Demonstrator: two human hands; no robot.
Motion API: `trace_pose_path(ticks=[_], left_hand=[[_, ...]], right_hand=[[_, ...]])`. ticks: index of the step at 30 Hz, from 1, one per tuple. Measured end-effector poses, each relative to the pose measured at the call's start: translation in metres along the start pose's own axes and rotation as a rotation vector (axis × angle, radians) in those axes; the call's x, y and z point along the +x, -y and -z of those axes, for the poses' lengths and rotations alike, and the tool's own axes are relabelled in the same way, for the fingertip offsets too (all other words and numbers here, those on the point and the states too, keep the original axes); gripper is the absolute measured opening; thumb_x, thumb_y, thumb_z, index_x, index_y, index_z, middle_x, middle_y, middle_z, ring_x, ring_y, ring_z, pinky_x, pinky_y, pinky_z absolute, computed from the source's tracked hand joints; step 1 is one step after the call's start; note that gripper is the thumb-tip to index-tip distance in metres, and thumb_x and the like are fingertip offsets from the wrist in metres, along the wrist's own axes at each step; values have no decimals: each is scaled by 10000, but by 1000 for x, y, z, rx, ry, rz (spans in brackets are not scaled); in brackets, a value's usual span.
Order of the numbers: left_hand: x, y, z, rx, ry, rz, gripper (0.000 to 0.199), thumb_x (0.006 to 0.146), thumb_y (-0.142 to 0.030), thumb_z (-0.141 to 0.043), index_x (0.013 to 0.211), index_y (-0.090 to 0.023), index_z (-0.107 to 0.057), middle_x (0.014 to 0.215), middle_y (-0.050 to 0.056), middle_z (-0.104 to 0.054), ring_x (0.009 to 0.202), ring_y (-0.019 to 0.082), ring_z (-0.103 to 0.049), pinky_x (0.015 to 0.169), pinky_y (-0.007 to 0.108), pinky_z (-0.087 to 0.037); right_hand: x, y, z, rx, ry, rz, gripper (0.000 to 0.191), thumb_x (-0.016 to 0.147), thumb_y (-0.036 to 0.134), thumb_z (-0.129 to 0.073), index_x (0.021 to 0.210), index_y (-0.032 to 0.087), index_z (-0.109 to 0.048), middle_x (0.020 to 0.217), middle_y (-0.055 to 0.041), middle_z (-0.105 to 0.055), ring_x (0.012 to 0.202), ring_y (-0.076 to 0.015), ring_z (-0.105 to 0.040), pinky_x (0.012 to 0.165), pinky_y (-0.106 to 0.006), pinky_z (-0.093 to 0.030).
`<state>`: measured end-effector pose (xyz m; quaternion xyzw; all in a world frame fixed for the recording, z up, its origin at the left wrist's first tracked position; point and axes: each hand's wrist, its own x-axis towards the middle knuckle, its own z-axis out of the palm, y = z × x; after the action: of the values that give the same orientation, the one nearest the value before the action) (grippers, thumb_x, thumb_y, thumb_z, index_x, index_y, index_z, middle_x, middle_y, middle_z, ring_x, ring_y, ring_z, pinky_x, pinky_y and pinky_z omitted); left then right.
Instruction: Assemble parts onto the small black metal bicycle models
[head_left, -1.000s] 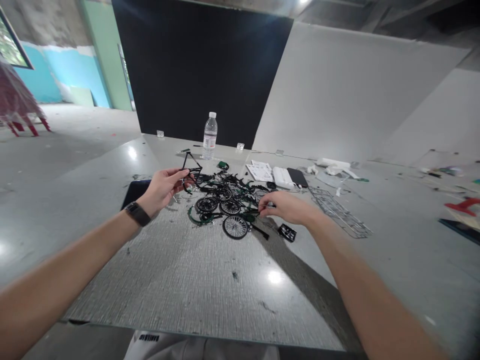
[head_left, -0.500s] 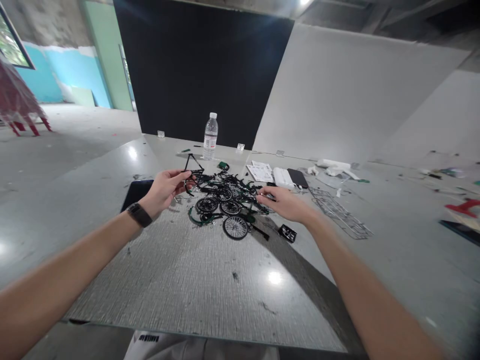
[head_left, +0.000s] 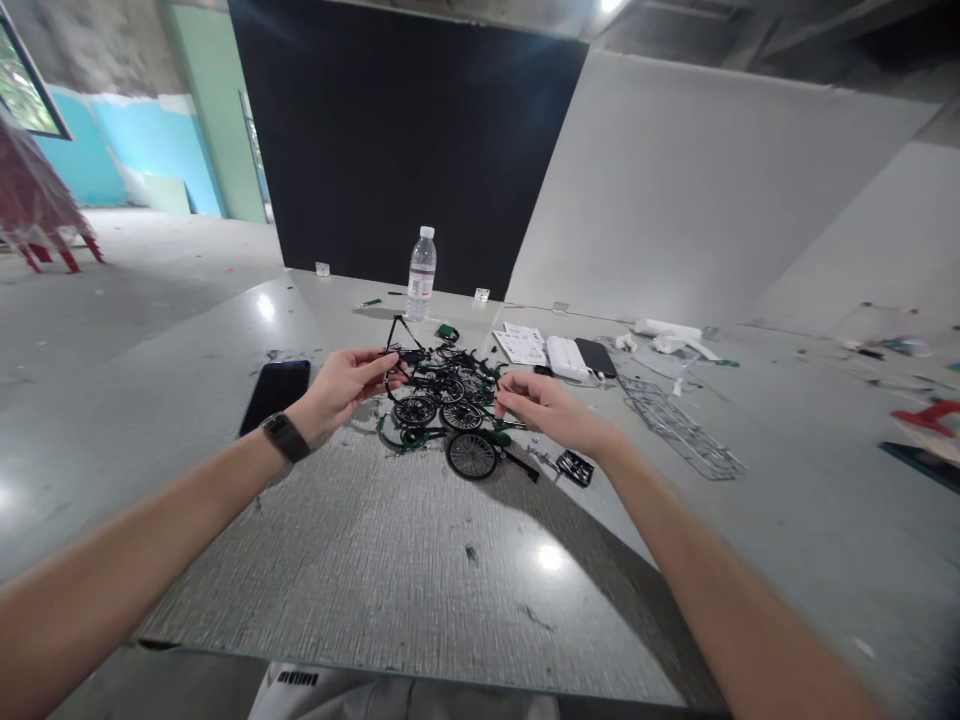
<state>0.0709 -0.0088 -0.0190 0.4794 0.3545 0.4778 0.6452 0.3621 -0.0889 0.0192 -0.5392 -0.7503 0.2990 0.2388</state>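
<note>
Between the thumb and fingers of my left hand (head_left: pixel 358 382) is a small black model bicycle frame (head_left: pixel 403 331), raised above a pile of parts. My right hand (head_left: pixel 546 405) is over the right side of the pile, fingers pinched together; what they hold, if anything, is too small to make out. Below and between my hands lie several spoked model wheels, among them a larger wheel (head_left: pixel 471 455) at the front. A green curved part (head_left: pixel 390 436) lies at the pile's left edge. A small black tray (head_left: pixel 575 467) with tiny pieces sits right of the pile.
A water bottle (head_left: pixel 421 275) stands behind the pile. A phone (head_left: pixel 276 393) lies by my left wrist. Printed sheets (head_left: pixel 520 345), a white box (head_left: pixel 567 358) and grey empty part frames (head_left: pixel 679 425) lie to the right. A black panel (head_left: pixel 405 140) rises behind the table.
My left hand has moved right with the bicycle frame, uncovering more of the phone. My right hand has shifted slightly left, closer to the left one.
</note>
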Motion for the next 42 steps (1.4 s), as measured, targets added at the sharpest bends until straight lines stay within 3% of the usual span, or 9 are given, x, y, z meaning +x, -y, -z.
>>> trace_pose_path(ticks=[6,17,26,31,34,38,42], left_hand=[[1,8,-2,-10,87,-12,126,891,-218,-746,966,-118,-762,1008,120,-774,834,137,-730,806,238,-587],[-5,10,-11,-27,143,-1,87,888,-189,-734,944,-124,-749,1038,132,-773,814,143,-723,861,314,-591],[-5,9,-10,-8,155,1,106,888,-211,-735,945,-124,-755,1031,124,-770,819,142,-719,834,286,-574],[-7,8,-11,11,156,0,100,884,-210,-733,940,-130,-755,1005,120,-769,817,150,-710,829,299,-562],[-9,7,-13,6,149,-8,92,879,-201,-735,922,-121,-752,998,118,-766,796,147,-698,822,305,-558],[-10,4,-14,15,148,-1,103,885,-209,-738,935,-120,-749,971,104,-762,800,144,-696,821,293,-559],[-11,2,-15,16,146,14,109,891,-216,-740,942,-120,-736,934,82,-759,803,140,-702,823,288,-564]], right_hand=[[-1,1,-5,203,1,43,328,988,552,-544,912,233,-533,738,36,-542,499,-83,-277,462,-256,-230],[-4,19,-13,297,-31,117,281,991,462,-580,1114,217,-638,809,-2,-657,472,-60,-296,430,-255,-206],[-12,37,-24,380,-20,315,193,953,421,-662,931,232,-626,780,-1,-691,484,-66,-361,443,-245,-268],[-16,44,-27,322,19,333,153,939,405,-693,939,253,-704,724,7,-675,468,-80,-368,426,-252,-277],[-18,47,-28,240,23,399,118,947,375,-687,959,277,-752,783,-15,-704,535,-108,-497,447,-258,-350],[-20,53,-28,-32,-44,605,179,1003,249,-600,1029,279,-774,951,-40,-760,693,-133,-645,523,-255,-448],[-24,58,-29,-385,-175,810,266,1016,118,-529,1092,223,-762,1042,-54,-783,629,-99,-651,509,-241,-441]])
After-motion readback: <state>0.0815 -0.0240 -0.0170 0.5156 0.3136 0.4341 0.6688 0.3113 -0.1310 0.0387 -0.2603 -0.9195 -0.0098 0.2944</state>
